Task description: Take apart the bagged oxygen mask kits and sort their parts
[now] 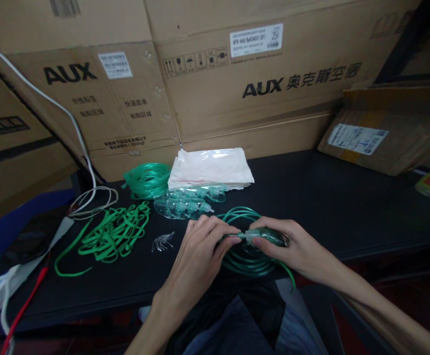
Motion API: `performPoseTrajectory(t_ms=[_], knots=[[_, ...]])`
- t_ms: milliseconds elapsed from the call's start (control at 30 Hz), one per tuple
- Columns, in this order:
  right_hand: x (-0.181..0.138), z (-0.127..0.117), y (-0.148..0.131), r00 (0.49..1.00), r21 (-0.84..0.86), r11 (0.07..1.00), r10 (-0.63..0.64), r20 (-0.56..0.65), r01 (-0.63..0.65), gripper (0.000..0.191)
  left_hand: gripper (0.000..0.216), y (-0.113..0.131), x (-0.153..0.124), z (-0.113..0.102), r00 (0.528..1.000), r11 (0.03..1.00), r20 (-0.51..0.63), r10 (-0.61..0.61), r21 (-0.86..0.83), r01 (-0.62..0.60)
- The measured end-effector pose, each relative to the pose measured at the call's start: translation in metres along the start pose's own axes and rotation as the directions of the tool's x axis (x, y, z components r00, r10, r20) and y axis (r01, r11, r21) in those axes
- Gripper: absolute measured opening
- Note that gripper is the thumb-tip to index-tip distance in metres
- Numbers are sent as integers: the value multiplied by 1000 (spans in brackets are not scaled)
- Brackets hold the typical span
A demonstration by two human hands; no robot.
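Between finger and thumb, my left hand [204, 246] pinches the end of a green plastic tube. Opposite it, my right hand [292, 244] grips a green transparent oxygen mask [270, 235] with its pale connector pointing left. Tube end and connector meet between the two hands; how deeply they are joined I cannot tell. Under both hands lies a coil of green tubing [250, 266], and a green strap end [289, 280] hangs out below my right hand. Further back lie several clear green masks [185, 204] in a stack.
A second tubing coil [148, 180] lies by white pouches [213, 165] at the back. At left are tangled green straps [113, 234], small metal strips [162, 241], a phone [30, 234] and cables. Large cardboard boxes [207, 113] stand behind; a smaller carton [392, 133] sits at right.
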State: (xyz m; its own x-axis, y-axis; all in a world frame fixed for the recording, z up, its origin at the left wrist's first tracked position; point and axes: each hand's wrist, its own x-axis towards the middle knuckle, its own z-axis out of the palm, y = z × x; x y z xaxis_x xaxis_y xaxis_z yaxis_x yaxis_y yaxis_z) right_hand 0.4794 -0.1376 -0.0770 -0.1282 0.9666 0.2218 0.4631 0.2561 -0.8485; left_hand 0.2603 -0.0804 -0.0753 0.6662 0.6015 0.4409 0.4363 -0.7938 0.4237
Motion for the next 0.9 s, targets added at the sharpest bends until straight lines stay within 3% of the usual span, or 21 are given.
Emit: performPoseTrajectory(t_ms=[333, 600, 900], knots=[[0, 0, 0, 1000, 34, 999, 11, 3, -11, 29, 13, -1, 2, 3, 995, 993, 14, 101, 62, -101], [0, -1, 1, 999, 75, 997, 23, 48, -26, 29, 9, 1, 7, 1, 998, 999, 41, 41, 15, -42], [-1, 0, 1, 999, 94, 995, 27, 39, -31, 30, 12, 6, 7, 4, 993, 989, 39, 107, 97, -110]])
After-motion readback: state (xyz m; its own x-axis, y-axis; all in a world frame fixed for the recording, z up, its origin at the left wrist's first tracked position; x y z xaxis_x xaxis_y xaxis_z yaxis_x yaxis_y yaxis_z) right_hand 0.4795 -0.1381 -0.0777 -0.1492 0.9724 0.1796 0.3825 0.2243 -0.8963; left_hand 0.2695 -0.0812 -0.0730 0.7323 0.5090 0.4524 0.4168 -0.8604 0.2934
